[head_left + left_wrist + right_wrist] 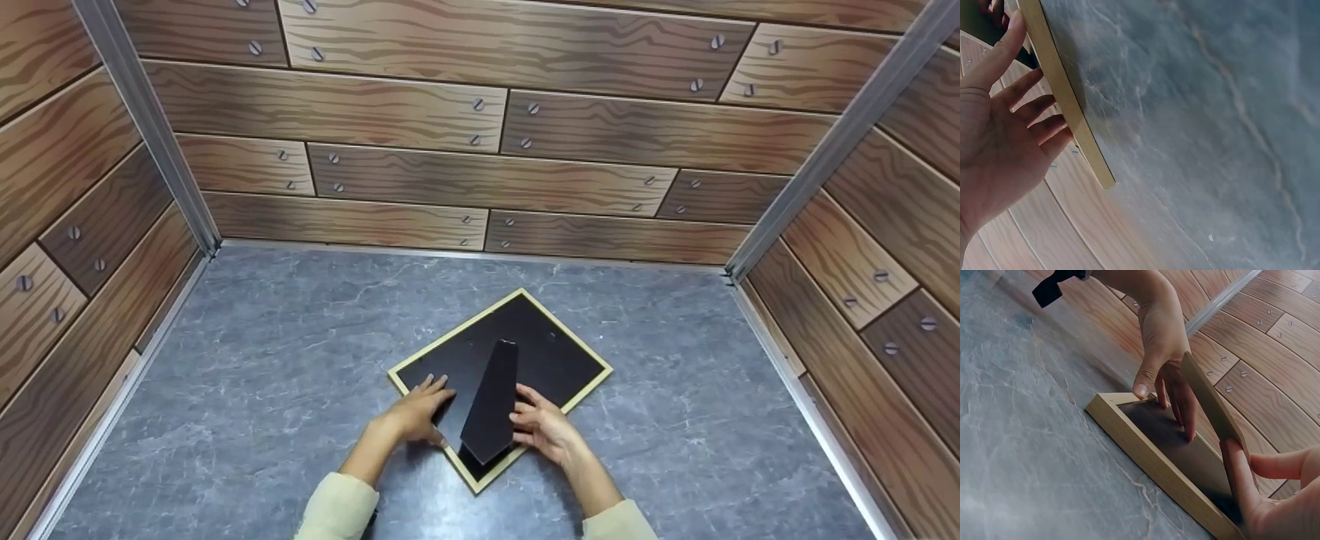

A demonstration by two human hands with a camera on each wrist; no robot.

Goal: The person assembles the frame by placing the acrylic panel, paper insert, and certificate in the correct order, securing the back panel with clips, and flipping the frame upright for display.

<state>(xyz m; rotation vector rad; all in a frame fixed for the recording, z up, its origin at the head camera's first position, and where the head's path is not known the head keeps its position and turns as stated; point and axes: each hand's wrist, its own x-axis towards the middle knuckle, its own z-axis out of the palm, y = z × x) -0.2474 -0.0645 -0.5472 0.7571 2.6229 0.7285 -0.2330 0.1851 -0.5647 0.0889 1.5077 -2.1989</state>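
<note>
A picture frame (577,340) with a pale wood rim lies face down, its black back up and one corner towards me. From that back its black easel stand (491,405) tilts up, raised at the near end. My right hand (551,433) holds the stand's right edge; the right wrist view shows the stand (1207,396) between its thumb and fingers. My left hand (411,412) rests on the frame's left side, its fairly straight fingers on the black back and its thumb at the rim (1145,447). The frame's front is hidden.
The frame lies on a grey marbled tabletop (285,360). Wood-plank panels (420,112) stand behind and at both sides, with metal posts (154,127) in the corners and a metal strip (480,256) along the back edge.
</note>
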